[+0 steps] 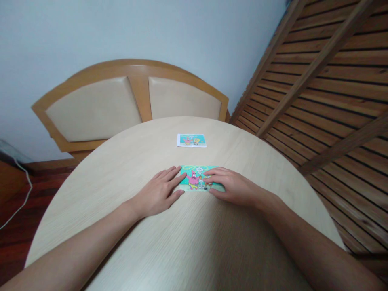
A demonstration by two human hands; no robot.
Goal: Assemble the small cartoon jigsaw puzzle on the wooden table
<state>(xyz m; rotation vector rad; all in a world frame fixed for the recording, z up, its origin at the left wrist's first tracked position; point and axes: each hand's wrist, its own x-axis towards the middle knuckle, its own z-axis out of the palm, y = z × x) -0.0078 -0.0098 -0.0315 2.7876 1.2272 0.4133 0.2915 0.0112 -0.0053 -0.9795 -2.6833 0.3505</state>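
Note:
A flat rectangular cartoon picture [194, 181] lies on the table in front of me, with a pink starfish figure and other characters on a turquoise ground. Whether it is one sheet or made of joined pieces, I cannot make out. My left hand [160, 190] lies palm down at its left edge, fingers stretched out and the tips touching that side. Over its right part rests my right hand [232, 186], fingers apart and slightly bent, covering the right edge and part of a yellow figure. Neither hand grips anything.
Beyond the picture lies a smaller white-edged paper [191, 140] with a similar cartoon. Both are on a round pale wooden table [145, 242]. A cushioned bench back [97, 109] stands behind it, a slatted wooden panel [327, 101] to the right, and a white cable [27, 190] hangs at left.

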